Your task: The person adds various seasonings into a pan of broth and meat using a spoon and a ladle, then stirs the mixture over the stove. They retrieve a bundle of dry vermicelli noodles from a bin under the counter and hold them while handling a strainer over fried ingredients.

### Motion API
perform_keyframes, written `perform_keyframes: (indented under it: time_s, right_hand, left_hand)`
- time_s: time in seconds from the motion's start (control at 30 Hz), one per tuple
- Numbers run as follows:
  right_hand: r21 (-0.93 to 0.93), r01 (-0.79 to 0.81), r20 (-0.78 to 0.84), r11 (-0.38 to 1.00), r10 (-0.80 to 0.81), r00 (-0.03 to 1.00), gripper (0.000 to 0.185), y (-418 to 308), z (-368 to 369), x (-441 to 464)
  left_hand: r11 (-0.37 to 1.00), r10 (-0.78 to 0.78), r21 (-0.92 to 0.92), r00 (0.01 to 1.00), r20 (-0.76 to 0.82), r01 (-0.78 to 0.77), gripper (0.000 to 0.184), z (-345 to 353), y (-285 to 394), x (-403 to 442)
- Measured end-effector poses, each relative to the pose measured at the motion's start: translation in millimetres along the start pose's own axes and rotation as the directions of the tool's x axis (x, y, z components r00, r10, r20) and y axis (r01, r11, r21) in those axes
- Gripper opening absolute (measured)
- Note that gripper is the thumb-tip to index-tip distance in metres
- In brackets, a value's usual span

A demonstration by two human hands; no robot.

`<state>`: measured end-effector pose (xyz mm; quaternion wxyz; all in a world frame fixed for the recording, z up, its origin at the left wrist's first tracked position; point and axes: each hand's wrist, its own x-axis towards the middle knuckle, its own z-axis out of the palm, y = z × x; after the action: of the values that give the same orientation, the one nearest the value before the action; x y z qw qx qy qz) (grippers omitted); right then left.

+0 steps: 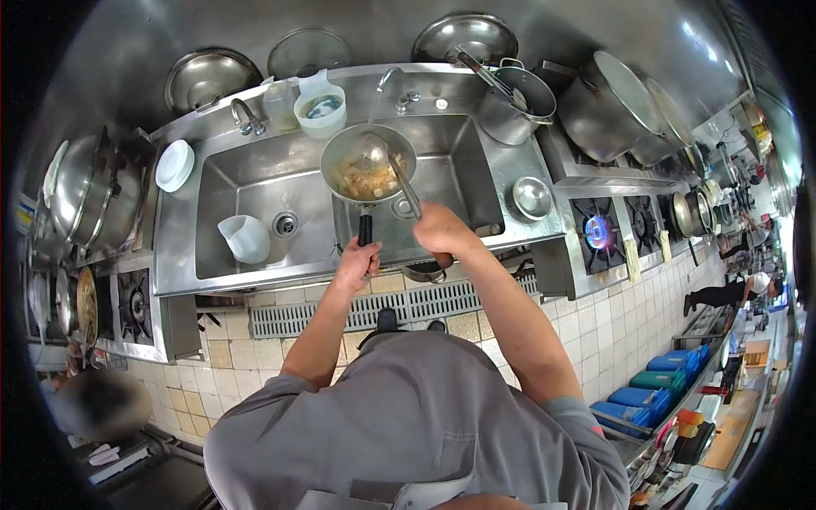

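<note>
My left hand (pixel 356 262) is closed around the black handle of a frying pan (pixel 340 153), which I hold over the divider of the double sink. Pieces of food in brownish liquid (pixel 367 177) lie in the pan. A metal ladle (pixel 403 180) reaches into it, its bowl over the food. The ladle's handle is gripped in my right hand (pixel 444 229), to the right of the pan's handle. Just behind the pan's far rim stands a faucet (pixel 390 75), with what looks like a thin stream of water falling toward the pan.
A white plastic pitcher (pixel 246 239) lies in the left basin. On the counter are white plates (pixel 175 166), a tall pot (pixel 517 110) with utensils and a metal bowl (pixel 532 198). A blue flame burns on the right stove (pixel 598 233). Other people work farther off.
</note>
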<state>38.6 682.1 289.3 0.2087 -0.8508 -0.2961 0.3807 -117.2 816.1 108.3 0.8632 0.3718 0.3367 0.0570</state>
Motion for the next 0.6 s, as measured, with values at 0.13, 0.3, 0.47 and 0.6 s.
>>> perform_keyframes:
  time_s: [0.13, 0.3, 0.47, 0.6]
  right_hand:
    - [-0.355, 0.033, -0.141, 0.934, -0.088, 0.986, 0.041, 6.4, 10.7, -5.5]
    - [-0.447, 0.039, -0.197, 0.894, -0.141, 0.97, 0.047, 29.5, 21.3, -29.7]
    - [-0.295, 0.072, -0.448, 0.953, -0.205, 0.87, 0.054, 101.1, 49.5, -72.7]
    - [0.034, 0.176, -0.53, 0.984, -0.132, 0.838, 0.056, 141.6, 54.8, -129.1]
  left_hand:
    - [0.998, 0.008, 0.055, 1.0, -0.011, -0.007, 0.02, 2.2, 1.1, -1.9]
    - [0.998, 0.011, 0.054, 1.0, 0.005, -0.011, 0.02, 6.4, 0.2, -5.7]
    - [0.996, 0.034, 0.086, 0.999, 0.005, -0.034, 0.022, 14.9, -0.5, -9.0]
    - [0.99, 0.051, 0.129, 0.999, 0.019, -0.053, 0.022, 20.0, -11.6, -7.1]
